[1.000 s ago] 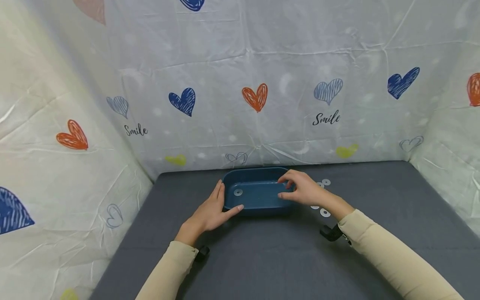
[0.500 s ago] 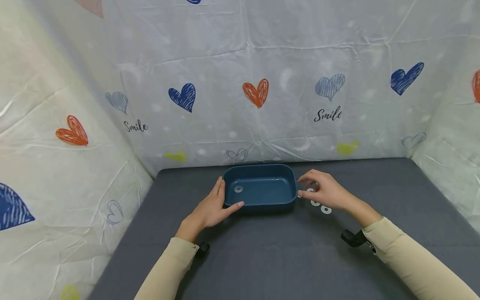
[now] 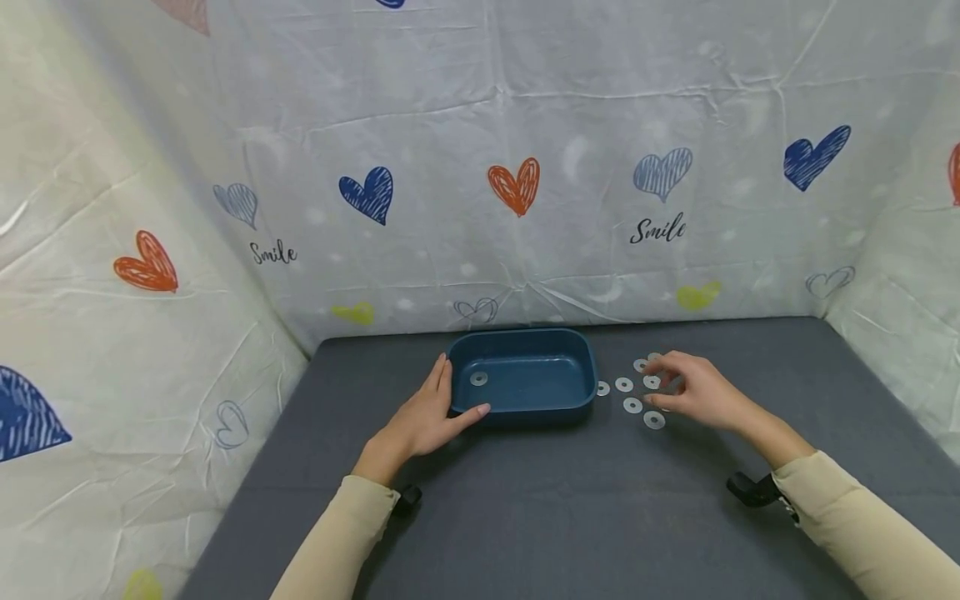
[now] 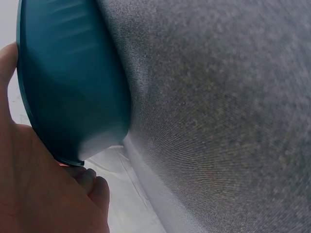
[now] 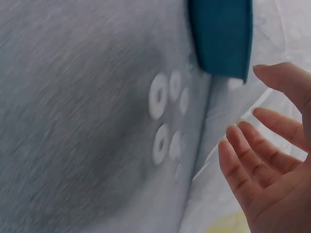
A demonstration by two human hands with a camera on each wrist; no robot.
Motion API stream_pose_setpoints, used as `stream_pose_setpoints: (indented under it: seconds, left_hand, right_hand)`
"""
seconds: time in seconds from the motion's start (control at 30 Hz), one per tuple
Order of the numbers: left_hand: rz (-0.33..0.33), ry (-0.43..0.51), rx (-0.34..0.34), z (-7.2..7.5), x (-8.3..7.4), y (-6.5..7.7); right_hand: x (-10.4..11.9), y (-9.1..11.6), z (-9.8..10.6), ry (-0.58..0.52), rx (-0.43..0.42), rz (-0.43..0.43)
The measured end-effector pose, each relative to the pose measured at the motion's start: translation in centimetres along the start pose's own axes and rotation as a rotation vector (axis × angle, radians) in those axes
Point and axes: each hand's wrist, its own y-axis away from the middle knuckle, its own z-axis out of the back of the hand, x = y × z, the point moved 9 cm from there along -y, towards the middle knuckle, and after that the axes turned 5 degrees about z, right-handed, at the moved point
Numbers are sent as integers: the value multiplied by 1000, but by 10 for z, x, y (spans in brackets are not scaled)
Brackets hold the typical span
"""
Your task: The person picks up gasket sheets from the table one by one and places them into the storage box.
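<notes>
— Washers (image 3: 632,405), where are they?

— Loose on the grey counter (image 3: 570,500), a small cluster just to the right of the blue tray (image 3: 525,404). One more washer (image 3: 478,378) lies inside the tray, near its left end.

— And the right hand (image 3: 693,393)?

— It hovers over the right side of the cluster, fingers relaxed and slightly spread — the wrist view shows them apart, holding nothing. Whether a fingertip touches a washer, I cannot tell.

— Left hand (image 3: 423,421)?

— Laid against the tray's left end, fingers straight along the wall, thumb at the near corner — pressing rather than gripping.

— Backdrop?

— White sheeting (image 3: 525,125) printed with hearts and the word "Smile", standing around the counter on three sides.
</notes>
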Motion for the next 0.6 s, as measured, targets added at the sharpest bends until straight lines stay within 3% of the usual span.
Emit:
stream_pose_setpoints:
  seconds: [0.23,0.6]
  left_hand:
    - [2,-4,-1,0,0,0]
    - [7,-9,-1,-1,2,-2]
  right_hand:
    - [-22,11,4,37,-5,-55]
    - [-45,14,-13,25,47,-107]
